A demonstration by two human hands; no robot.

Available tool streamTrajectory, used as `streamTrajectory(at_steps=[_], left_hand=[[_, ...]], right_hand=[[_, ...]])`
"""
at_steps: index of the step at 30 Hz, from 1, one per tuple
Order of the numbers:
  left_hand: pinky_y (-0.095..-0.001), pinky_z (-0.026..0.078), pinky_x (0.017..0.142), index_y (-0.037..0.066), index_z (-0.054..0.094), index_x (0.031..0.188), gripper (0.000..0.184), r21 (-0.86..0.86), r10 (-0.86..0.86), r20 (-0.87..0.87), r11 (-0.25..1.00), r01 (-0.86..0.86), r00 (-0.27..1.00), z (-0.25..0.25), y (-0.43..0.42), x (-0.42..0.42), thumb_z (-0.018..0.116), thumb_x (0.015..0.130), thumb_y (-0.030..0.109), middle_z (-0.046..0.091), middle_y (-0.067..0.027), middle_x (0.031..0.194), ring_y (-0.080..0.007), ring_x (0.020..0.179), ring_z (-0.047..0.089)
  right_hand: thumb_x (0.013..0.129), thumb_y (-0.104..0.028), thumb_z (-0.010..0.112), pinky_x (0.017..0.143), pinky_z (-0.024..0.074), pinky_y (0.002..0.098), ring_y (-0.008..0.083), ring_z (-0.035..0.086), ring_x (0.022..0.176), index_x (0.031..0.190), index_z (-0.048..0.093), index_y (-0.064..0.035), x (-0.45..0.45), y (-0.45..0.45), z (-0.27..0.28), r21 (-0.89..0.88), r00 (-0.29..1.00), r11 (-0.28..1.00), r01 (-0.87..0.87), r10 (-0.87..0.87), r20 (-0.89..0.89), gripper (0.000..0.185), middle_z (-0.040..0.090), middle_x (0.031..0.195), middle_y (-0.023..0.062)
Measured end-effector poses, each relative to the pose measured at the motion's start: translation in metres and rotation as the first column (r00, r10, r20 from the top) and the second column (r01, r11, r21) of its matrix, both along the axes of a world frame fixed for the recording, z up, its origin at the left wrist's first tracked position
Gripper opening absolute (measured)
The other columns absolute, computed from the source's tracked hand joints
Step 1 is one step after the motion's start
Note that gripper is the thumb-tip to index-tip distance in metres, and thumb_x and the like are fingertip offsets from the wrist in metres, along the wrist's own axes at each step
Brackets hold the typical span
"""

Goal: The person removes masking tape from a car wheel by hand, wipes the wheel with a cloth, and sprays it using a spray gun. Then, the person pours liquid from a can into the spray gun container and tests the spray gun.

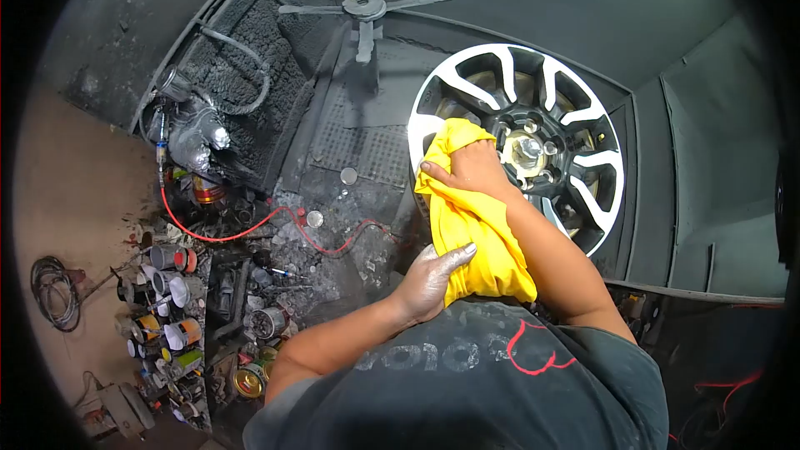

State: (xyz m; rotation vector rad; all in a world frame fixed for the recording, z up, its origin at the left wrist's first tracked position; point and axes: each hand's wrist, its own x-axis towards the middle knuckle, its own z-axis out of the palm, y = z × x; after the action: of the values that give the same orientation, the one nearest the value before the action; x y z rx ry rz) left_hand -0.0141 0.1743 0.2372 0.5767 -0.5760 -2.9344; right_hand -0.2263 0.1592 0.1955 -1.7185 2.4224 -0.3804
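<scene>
Yellow cloth (487, 246) is gripped by left and right fingers (458, 259); shirt lettering (461, 356) is faded.

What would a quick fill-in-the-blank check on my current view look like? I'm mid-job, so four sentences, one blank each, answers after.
1. The left hand and the right hand are both on a cloth coloured ____.
2. The stand at the top of the view has ____ arms.
3. In the picture, the wheel is to the ____ of that stand.
4. The thin hose that winds toward the left hand is coloured ____.

Missing words: yellow; four; right; red.
</scene>
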Motion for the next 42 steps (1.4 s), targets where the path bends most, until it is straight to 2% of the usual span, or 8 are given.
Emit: streamTrajectory(at_steps=[9,11,14,23,25,30,35,42], left_hand=[[-0.0393,0.047,0.108,-0.001,0.047,0.143,0.041,-0.365,-0.251,-0.094,0.909,0.201,0.963,-0.004,0.001,0.006,0.057,0.105,0.013,0.061,-0.0101,0.134,-0.023,0.124,0.061],[-0.0374,0.047,0.107,0.0,0.049,0.141,0.038,-0.429,-0.252,-0.088,0.883,0.191,0.964,-0.009,0.008,0.003,0.056,0.105,0.011,0.062,-0.0086,0.132,-0.021,0.122,0.061],[-0.0368,0.048,0.106,-0.002,0.053,0.136,0.033,-0.441,-0.034,-0.054,0.897,0.007,0.998,-0.01,0.01,-0.009,0.054,0.105,0.009,0.062,-0.0087,0.13,-0.0208,0.121,0.061],[-0.0355,0.047,0.105,-0.001,0.055,0.133,0.03,-0.639,-0.37,-0.114,0.738,0.217,0.922,0.005,0.003,-0.003,0.056,0.105,0.008,0.063,-0.008,0.126,-0.0186,0.118,0.061],[-0.0357,0.048,0.104,-0.001,0.055,0.133,0.03,-0.791,-0.303,-0.097,0.601,0.111,0.948,0.007,0.005,-0.003,0.056,0.105,0.009,0.064,-0.008,0.126,-0.0192,0.118,0.061],[-0.0384,0.047,0.107,-0.001,0.055,0.136,0.033,-0.416,-0.1,-0.126,0.908,0.039,0.987,-0.002,0.008,0.001,0.057,0.105,0.01,0.063,-0.0097,0.131,-0.0199,0.123,0.059],[-0.0373,0.045,0.108,-0.001,0.054,0.137,0.035,-0.865,-0.627,-0.212,0.478,0.156,0.749,0.014,-0.003,-0.014,0.058,0.104,0.011,0.063,-0.0101,0.131,-0.0205,0.123,0.059],[-0.0368,0.047,0.105,0.001,0.059,0.131,0.031,-0.668,-0.515,-0.138,0.679,0.305,0.846,0.013,0.009,-0.02,0.06,0.103,0.015,0.066,-0.0104,0.124,-0.0216,0.119,0.062]], right_hand=[[0.09,-0.072,0.054,0.092,0.0459,0.0543,0.0456,0.065,0.094,0.086,0.071,0.005,0.015,0.02,-0.006,-0.197,0.987,0.968,-0.157,0.163,0.013,0.079,0.069,0.093,0.0266],[0.09,-0.066,0.06,0.09,0.0477,0.0552,0.0505,0.062,0.093,0.1,0.065,0.0072,0.015,0.0,0.0,0.089,0.9,0.895,-0.437,0.434,0.046,0.074,0.066,0.095,0.0302],[0.09,-0.064,0.062,0.088,0.0482,0.055,0.0496,0.062,0.095,0.097,0.062,0.0056,0.024,-0.022,0.0,-0.155,0.895,0.903,-0.401,0.422,0.144,0.07,0.065,0.096,0.0293],[0.085,-0.072,0.061,0.092,0.0467,0.0548,0.0434,0.068,0.096,0.1,0.073,0.0001,0.034,0.038,0.021,-0.008,0.936,0.944,-0.329,0.327,0.133,0.074,0.071,0.095,0.0238],[0.086,-0.079,0.052,0.092,0.0471,0.0539,0.0427,0.069,0.092,0.089,0.075,0.001,0.045,0.025,0.033,0.357,0.961,0.913,-0.197,0.109,0.252,0.083,0.072,0.091,0.0235],[0.092,-0.072,0.05,0.072,0.0548,0.049,0.0438,0.069,0.072,0.073,0.071,0.0042,0.045,0.009,0.036,0.437,0.839,0.895,-0.085,-0.173,0.516,0.081,0.068,0.072,0.0256],[0.091,-0.052,0.065,0.081,0.0533,0.049,0.0432,0.069,0.082,0.09,0.072,0.0035,0.037,0.083,0.025,0.169,0.904,0.923,-0.345,0.279,0.322,0.056,0.071,0.085,0.0241],[0.092,-0.063,0.058,0.084,0.0526,0.0482,0.0402,0.069,0.084,0.073,0.07,0.0041,-0.026,0.117,0.048,0.316,0.997,0.949,-0.003,0.026,-0.068,0.071,0.07,0.078,0.0227]])
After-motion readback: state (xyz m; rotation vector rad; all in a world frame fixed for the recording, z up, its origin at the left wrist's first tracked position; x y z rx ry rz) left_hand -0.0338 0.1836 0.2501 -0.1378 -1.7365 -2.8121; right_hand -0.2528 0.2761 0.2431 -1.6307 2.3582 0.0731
